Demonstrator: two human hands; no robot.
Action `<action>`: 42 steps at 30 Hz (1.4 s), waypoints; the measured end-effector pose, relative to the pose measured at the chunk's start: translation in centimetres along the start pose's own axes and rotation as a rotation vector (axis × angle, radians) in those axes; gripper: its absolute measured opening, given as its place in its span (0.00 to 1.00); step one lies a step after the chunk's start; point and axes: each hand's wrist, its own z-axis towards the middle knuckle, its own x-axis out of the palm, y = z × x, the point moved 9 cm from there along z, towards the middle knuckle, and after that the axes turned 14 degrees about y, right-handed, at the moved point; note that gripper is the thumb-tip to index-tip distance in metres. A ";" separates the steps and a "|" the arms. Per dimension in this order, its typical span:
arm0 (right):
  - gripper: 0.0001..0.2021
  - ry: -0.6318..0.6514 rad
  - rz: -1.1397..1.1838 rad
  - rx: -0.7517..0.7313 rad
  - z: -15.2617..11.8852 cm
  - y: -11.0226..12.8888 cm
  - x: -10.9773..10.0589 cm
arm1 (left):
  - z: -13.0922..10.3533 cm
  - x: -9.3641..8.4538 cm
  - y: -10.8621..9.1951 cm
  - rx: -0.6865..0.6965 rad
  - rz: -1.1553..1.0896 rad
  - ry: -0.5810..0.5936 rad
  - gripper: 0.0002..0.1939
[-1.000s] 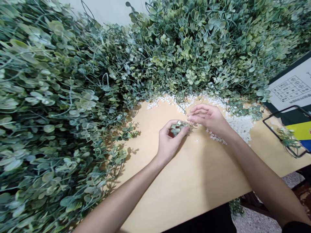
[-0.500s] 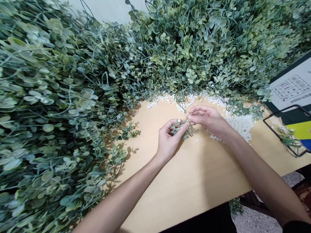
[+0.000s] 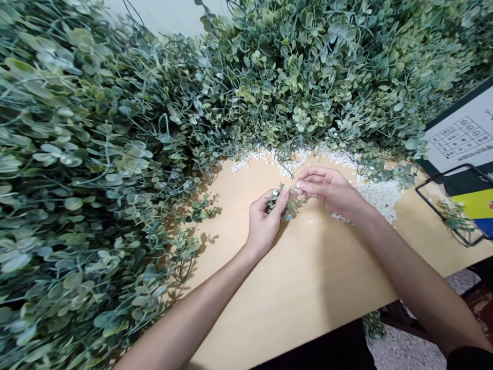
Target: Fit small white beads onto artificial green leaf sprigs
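Observation:
My left hand (image 3: pixel 265 220) is closed around a small sprig of artificial green leaves (image 3: pixel 287 211), with a small white piece (image 3: pixel 275 192) showing beside the thumb. Just right of it, my right hand (image 3: pixel 327 190) pinches a tiny white piece (image 3: pixel 297 188) between thumb and fingertips. The two hands are close but apart. A single white star-shaped bit (image 3: pixel 310 221) lies on the table below the right fingertips. Under and beyond my right hand spreads a heap of small white pieces (image 3: pixel 379 198), too small to make out singly.
Tall piles of artificial foliage (image 3: pixel 96 154) line the left and back of the wooden table (image 3: pixel 269 303). More white pieces (image 3: pixel 242 163) are strewn along the back pile. At right stand a printed box (image 3: pixel 458 139) and a black wire frame (image 3: pixel 442 180) with a sprig (image 3: pixel 456 216) by it.
The left thumb has shifted left along the sprig, showing more of its leaves. My right fingertips have moved slightly left and down, with the white piece now visible in them.

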 end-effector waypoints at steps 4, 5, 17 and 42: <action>0.18 0.006 -0.004 -0.001 0.0 0.0 0.0 | 0.0 0.7 0.4 -0.061 -0.036 0.085 0.21; 0.18 0.004 -0.006 0.000 0.0 0.0 0.0 | 0.0 1.0 0.5 -0.084 -0.044 0.110 0.22; 0.17 0.032 -0.022 0.006 0.0 -0.1 1.0 | 0.0 1.7 0.1 -0.113 0.024 0.222 0.26; 0.14 0.062 -0.062 -0.021 0.3 -0.7 1.1 | 0.1 1.5 0.6 -0.068 -0.013 0.218 0.21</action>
